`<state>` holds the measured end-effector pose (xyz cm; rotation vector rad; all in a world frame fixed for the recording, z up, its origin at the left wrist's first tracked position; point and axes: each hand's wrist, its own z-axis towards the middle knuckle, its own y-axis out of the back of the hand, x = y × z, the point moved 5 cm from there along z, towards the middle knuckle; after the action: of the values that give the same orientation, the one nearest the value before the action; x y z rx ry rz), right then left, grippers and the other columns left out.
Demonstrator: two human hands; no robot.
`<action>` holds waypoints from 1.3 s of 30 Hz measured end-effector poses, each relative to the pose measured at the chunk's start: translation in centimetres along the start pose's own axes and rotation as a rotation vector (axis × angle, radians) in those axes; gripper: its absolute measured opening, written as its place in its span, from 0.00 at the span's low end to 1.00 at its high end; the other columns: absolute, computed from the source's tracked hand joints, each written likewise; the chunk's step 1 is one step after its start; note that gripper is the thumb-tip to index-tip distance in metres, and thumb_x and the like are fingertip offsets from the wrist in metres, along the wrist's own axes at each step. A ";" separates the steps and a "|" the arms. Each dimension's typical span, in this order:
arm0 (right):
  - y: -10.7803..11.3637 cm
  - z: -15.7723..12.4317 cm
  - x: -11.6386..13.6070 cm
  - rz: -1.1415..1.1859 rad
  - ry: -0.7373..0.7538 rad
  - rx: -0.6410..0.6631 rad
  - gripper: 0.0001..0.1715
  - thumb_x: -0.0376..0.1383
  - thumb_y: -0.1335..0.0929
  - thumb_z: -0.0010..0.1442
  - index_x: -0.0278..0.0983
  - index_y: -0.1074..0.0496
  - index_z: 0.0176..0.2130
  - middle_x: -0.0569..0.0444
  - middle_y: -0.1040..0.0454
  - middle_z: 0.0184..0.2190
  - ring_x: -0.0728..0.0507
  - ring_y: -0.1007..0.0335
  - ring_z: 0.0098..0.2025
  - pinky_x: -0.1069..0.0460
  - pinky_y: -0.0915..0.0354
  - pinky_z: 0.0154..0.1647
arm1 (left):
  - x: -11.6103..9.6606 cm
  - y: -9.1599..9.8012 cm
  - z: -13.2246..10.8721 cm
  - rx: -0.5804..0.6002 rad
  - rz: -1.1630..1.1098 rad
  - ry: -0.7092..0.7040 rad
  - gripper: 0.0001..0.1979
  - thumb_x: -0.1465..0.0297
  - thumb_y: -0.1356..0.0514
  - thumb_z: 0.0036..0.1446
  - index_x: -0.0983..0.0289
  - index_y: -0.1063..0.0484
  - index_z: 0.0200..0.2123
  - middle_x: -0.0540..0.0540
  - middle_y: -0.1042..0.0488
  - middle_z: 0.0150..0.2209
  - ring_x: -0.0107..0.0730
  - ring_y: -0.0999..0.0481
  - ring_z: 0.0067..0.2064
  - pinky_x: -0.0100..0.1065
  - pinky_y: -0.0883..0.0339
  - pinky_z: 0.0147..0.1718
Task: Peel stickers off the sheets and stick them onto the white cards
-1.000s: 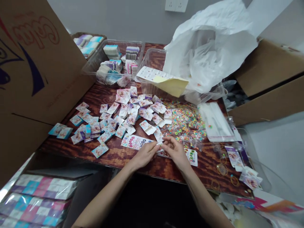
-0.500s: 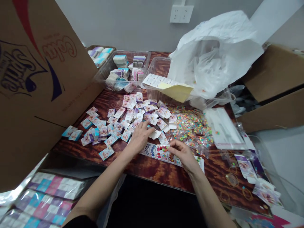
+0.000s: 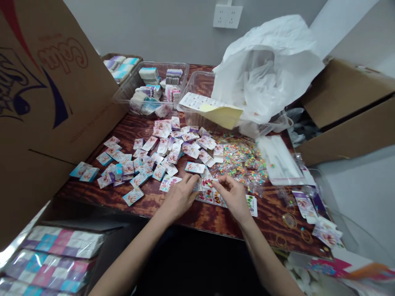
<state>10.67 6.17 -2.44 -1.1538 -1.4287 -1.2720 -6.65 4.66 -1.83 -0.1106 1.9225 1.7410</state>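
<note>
The right hand [image 3: 233,196] pinches a small colourful piece [image 3: 209,183] over printed strips [image 3: 212,198]; the left hand's [image 3: 179,196] grip, near a carton [image 3: 194,167], is unclear

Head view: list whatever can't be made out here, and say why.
All in the head view:
Left hand: the back of the hand hides most of its fingers, so its grip is unclear.
Small item pinched by the right hand: too small and blurred to identify.
Sticker strip: both hands cover parts of it.
Brown carton: the left edge cuts off its side and lettering.
</note>
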 end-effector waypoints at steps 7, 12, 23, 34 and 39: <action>-0.5 -0.1 -0.9 -0.006 -0.022 0.006 0.14 0.42 0.29 0.53 0.39 0.34 0.24 0.58 0.37 0.22 0.47 0.42 0.26 0.53 0.44 0.28 | -0.6 -0.4 -0.2 -0.044 -0.101 -0.056 0.19 0.72 0.45 0.62 0.58 0.41 0.56 0.58 0.32 0.51 0.42 0.25 0.48 0.38 0.28 0.41; -1.0 -0.6 0.1 -0.183 0.225 -0.084 0.06 0.35 0.29 0.52 0.39 0.28 0.24 0.48 0.30 0.49 0.36 0.39 0.55 0.43 0.44 0.56 | -1.1 -1.2 -0.3 -0.047 -0.166 -0.095 0.21 0.75 0.45 0.61 0.59 0.41 0.57 0.58 0.32 0.52 0.41 0.26 0.51 0.39 0.29 0.46; -1.0 1.4 -1.1 -0.050 0.060 0.310 0.08 0.35 0.30 0.52 0.38 0.25 0.23 0.50 0.24 0.43 0.39 0.32 0.48 0.44 0.43 0.53 | -1.0 -2.2 -0.7 -0.113 -0.291 -0.023 0.20 0.71 0.42 0.61 0.61 0.38 0.56 0.59 0.31 0.51 0.43 0.28 0.52 0.43 0.30 0.48; -1.1 2.1 -2.5 0.249 -0.113 0.103 0.15 0.42 0.25 0.45 0.40 0.32 0.29 0.60 0.32 0.25 0.48 0.38 0.27 0.54 0.41 0.29 | -0.1 -5.4 -1.6 -0.140 -1.068 0.360 0.18 0.63 0.41 0.60 0.60 0.34 0.52 0.51 0.28 0.39 0.23 0.30 0.25 0.26 0.35 0.23; -0.8 -0.6 -3.7 0.313 -0.061 -0.157 0.11 0.43 0.27 0.52 0.40 0.28 0.32 0.56 0.28 0.30 0.46 0.34 0.33 0.52 0.37 0.36 | -0.7 -3.8 -1.1 -0.295 -1.001 0.230 0.22 0.67 0.43 0.62 0.59 0.36 0.59 0.56 0.28 0.49 0.35 0.28 0.47 0.34 0.33 0.47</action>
<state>10.55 5.18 -6.20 -1.4696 -1.1504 -1.1486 -4.85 2.80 -4.94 -1.1935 1.3144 1.2902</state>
